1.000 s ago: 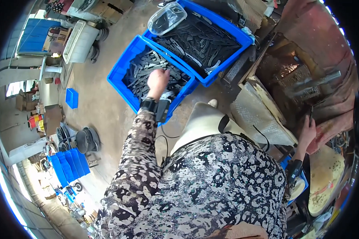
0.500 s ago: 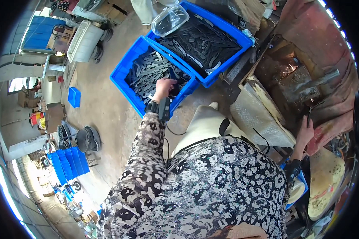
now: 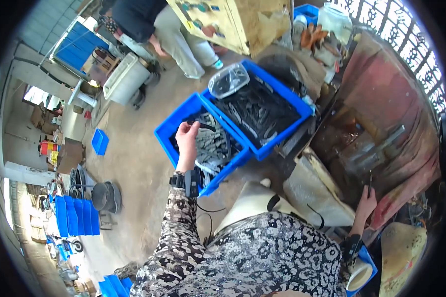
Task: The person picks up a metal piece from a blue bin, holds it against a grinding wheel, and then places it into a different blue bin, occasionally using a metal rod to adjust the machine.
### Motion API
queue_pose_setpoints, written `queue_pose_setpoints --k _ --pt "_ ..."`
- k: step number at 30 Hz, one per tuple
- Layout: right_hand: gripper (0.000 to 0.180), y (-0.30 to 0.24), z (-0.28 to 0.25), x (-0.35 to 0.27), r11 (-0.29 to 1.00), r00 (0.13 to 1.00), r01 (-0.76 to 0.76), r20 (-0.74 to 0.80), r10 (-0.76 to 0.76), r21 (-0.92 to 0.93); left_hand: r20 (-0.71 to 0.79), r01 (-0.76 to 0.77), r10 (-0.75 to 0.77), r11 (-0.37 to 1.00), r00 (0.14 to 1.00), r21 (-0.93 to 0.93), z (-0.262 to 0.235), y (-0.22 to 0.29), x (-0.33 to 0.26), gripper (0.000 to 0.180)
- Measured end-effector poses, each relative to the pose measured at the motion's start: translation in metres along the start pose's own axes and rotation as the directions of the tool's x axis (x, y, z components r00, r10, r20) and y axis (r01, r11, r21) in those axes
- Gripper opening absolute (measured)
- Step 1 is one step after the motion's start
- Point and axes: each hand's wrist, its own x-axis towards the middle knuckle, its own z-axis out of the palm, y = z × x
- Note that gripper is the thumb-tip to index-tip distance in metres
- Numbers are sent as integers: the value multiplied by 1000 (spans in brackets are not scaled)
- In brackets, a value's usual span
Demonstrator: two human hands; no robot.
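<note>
My left hand (image 3: pixel 187 141) is raised over the nearer blue crate (image 3: pixel 164 132), with its fingers closed on a dark, slightly curved flat strip (image 3: pixel 206 126). Many similar grey strips (image 3: pixel 210 146) lie heaped in that crate. Over at the right, my right hand (image 3: pixel 365 202) is closed round a thin dark tool (image 3: pixel 370 179) that points up toward the wet, brown-stained work surface (image 3: pixel 339 148). What kind of tool it is I cannot make out. A metal bar (image 3: pixel 389 141) lies across that surface, beyond my right hand.
Beside the nearer crate stands a second blue crate (image 3: pixel 302 106) of darker strips, a clear plastic tub (image 3: pixel 229 81) on its corner. Another person (image 3: pixel 176 37) is at the far side, by a yellowish cabinet (image 3: pixel 223 27). A padded board (image 3: pixel 314 185) leans below the work surface.
My left hand has come up out of the heap with a dark strip. My right hand keeps its tool beside the work surface. The view has tilted up, bringing the other person and cabinet in.
</note>
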Motion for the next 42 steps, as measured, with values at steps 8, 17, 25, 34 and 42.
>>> queue_pose_setpoints --k 8,17,25,34,42 --pt "25 -14 -10 0 999 1000 -25 18 24 33 53 267 -435 447 899 -854 75 9 4 18" --pt "22 -21 -9 0 1000 1000 0 -25 0 -5 641 814 -543 152 543 -561 201 66 -61 33" --pt "22 -27 -14 -2 999 999 -36 -40 35 -7 763 948 -565 229 314 -220 247 116 -126 16" --pt "26 -24 -21 1 999 997 -41 -62 43 28 893 412 -268 905 363 104 266 113 -153 27" --pt "33 -90 -77 94 967 945 131 -322 -55 219 847 -564 375 818 378 -110 334 57 -171 54"
